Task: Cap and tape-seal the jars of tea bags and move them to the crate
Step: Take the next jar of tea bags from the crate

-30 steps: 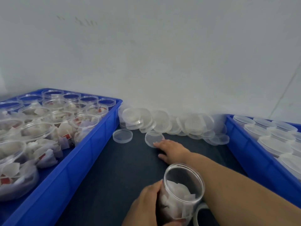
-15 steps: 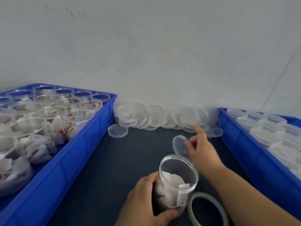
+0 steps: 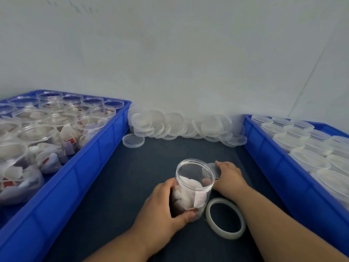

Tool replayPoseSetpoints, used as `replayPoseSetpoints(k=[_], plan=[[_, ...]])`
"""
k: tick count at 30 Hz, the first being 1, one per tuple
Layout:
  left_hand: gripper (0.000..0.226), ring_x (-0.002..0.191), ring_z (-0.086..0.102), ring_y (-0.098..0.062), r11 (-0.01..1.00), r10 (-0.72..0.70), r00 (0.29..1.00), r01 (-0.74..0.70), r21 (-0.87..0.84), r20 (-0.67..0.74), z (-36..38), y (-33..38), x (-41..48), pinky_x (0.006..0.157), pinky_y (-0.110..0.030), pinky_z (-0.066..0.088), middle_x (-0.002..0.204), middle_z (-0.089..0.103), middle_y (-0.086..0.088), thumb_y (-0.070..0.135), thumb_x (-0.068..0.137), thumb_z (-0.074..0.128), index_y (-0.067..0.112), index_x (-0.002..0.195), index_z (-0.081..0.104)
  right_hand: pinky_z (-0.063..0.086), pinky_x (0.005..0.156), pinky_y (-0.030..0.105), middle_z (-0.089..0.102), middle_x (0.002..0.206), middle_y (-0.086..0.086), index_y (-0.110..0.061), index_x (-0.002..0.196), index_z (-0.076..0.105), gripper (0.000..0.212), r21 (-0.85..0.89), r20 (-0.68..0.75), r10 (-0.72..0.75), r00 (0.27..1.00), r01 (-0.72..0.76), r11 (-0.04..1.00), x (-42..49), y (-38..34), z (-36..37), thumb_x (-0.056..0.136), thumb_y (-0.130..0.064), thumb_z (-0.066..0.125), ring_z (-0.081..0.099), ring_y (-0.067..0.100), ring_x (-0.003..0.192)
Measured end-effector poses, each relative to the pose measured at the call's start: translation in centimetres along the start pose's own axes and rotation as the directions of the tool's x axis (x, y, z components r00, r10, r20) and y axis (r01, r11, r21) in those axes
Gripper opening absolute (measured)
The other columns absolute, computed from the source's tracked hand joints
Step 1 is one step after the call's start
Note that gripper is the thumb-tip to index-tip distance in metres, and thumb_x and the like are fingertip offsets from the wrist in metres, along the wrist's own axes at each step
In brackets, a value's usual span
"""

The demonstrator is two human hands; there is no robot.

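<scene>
Clear jar (image 3: 190, 188) uncapped, tea bags (image 3: 186, 193) inside, L hand (image 3: 162, 207) gripping.

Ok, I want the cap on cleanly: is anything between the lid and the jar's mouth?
Nothing visible. The lid in the right hand is beside the open jar, whose tea bags sit below the rim.
</scene>
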State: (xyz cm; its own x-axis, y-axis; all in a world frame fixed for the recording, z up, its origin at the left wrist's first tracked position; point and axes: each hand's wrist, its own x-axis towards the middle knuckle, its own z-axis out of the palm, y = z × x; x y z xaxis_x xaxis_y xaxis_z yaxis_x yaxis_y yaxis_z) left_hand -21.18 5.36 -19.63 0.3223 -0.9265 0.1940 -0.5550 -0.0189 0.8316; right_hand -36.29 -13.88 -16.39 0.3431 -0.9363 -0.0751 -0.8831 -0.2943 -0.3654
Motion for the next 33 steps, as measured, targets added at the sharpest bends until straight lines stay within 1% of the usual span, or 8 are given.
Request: replayPoseSetpoints(k=[3, 5, 8, 12, 17, 22, 30, 33], plan=[[0.08, 0.117, 0.047, 0.016, 1.0, 0.003, 1.0, -0.003, 0.001, 0.006, 0.0, 0.1, -0.1, 0.096, -0.009, 0.039, 0.123, 0.05, 0.033, 0.07, 0.061, 0.077, 0.051, 0.131, 0.043, 0.04, 0.106, 0.035, 0.05, 0.142, -0.001, -0.035, 0.137, 0.054, 0.065, 0.399, -0.096, 0.021, 0.995, 0.019, 0.917, -1.4, -0.6, -1.4, 0.078, -0.048, 0.078, 0.048, 0.017, 0.124], [0.078, 0.117, 0.049, 0.016, 1.0, 0.001, 1.0, 0.0, -0.016, 0.02, -0.1, 0.1, 0.0, 0.099, -0.012, 0.041, 0.124, 0.055, 0.033, 0.069, 0.06, 0.078, 0.055, 0.129, 0.044, 0.04, 0.097, 0.03, 0.061, 0.126, -0.017, -0.05, 0.115, 0.065, 0.046, 0.765, -0.145, 0.003, 0.989, 0.11, 0.635, -3.1, -1.2, -3.2, 0.074, -0.039, 0.082, 0.055, 0.003, 0.109], [0.074, 0.117, 0.052, 0.015, 1.0, -0.025, 0.999, 0.025, -0.017, 0.045, 0.0, 0.1, 0.1, 0.1, -0.013, 0.042, 0.121, 0.057, 0.039, 0.062, 0.059, 0.08, 0.068, 0.119, 0.037, 0.035, 0.094, 0.02, 0.062, 0.122, -0.031, -0.053, 0.113, 0.066, 0.055, 0.85, -0.256, -0.225, 0.94, 0.33, 0.411, -6.8, -2.2, -5.5, 0.061, -0.051, 0.084, 0.051, -0.014, 0.117], [0.074, 0.113, 0.053, 0.015, 0.999, -0.012, 0.999, 0.011, 0.032, 0.044, 0.2, -0.1, -0.1, 0.092, -0.007, 0.042, 0.118, 0.054, 0.045, 0.054, 0.068, 0.084, 0.069, 0.118, 0.032, 0.038, 0.093, 0.015, 0.051, 0.132, -0.029, -0.059, 0.117, 0.06, 0.049, 0.604, -0.201, -0.477, 0.856, 0.491, 0.627, -10.1, -3.8, -4.8, 0.071, -0.058, 0.076, 0.044, -0.016, 0.122], [0.07, 0.11, 0.058, 0.008, 0.998, -0.008, 0.999, 0.006, 0.06, 0.038, 0.2, 0.0, -0.2, 0.095, -0.019, 0.048, 0.114, 0.061, 0.033, 0.055, 0.073, 0.08, 0.055, 0.129, 0.037, 0.03, 0.094, 0.006, 0.034, 0.133, -0.031, -0.064, 0.113, 0.058, 0.045, 0.434, -0.143, -0.482, 0.865, 0.492, 0.755, -10.6, -4.9, -3.5, 0.074, -0.055, 0.076, 0.031, -0.014, 0.126], [0.07, 0.11, 0.057, 0.007, 0.994, 0.0, 0.999, -0.004, 0.105, 0.034, 0.3, -0.2, -0.3, 0.092, -0.017, 0.046, 0.114, 0.061, 0.032, 0.048, 0.079, 0.081, 0.051, 0.133, 0.036, 0.03, 0.109, 0.022, 0.032, 0.14, -0.022, -0.063, 0.113, 0.058, 0.043, 0.386, -0.157, -0.483, 0.861, 0.504, 0.773, -10.5, -5.1, -3.0, 0.077, -0.049, 0.076, 0.027, 0.0, 0.134], [0.067, 0.114, 0.058, -0.002, 0.99, 0.022, 0.999, -0.028, 0.136, 0.05, 0.3, 0.0, -0.2, 0.1, -0.034, 0.049, 0.12, 0.061, 0.026, 0.05, 0.081, 0.076, 0.049, 0.133, 0.035, 0.021, 0.103, 0.02, 0.025, 0.139, -0.027, -0.073, 0.111, 0.049, 0.034, 0.326, -0.039, -0.557, 0.83, 0.537, 0.778, -10.1, -4.5, -3.4, 0.083, -0.06, 0.062, 0.016, -0.001, 0.134], [0.062, 0.111, 0.06, -0.001, 0.991, 0.027, 0.998, -0.034, 0.133, 0.056, 0.3, 0.1, -0.1, 0.098, -0.034, 0.05, 0.117, 0.063, 0.025, 0.051, 0.08, 0.076, 0.047, 0.129, 0.038, 0.02, 0.104, 0.018, 0.026, 0.141, -0.025, -0.071, 0.11, 0.05, 0.031, 0.286, -0.102, -0.547, 0.831, 0.551, 0.784, -10.2, -4.6, -2.9, 0.084, -0.057, 0.061, 0.017, -0.001, 0.136]])
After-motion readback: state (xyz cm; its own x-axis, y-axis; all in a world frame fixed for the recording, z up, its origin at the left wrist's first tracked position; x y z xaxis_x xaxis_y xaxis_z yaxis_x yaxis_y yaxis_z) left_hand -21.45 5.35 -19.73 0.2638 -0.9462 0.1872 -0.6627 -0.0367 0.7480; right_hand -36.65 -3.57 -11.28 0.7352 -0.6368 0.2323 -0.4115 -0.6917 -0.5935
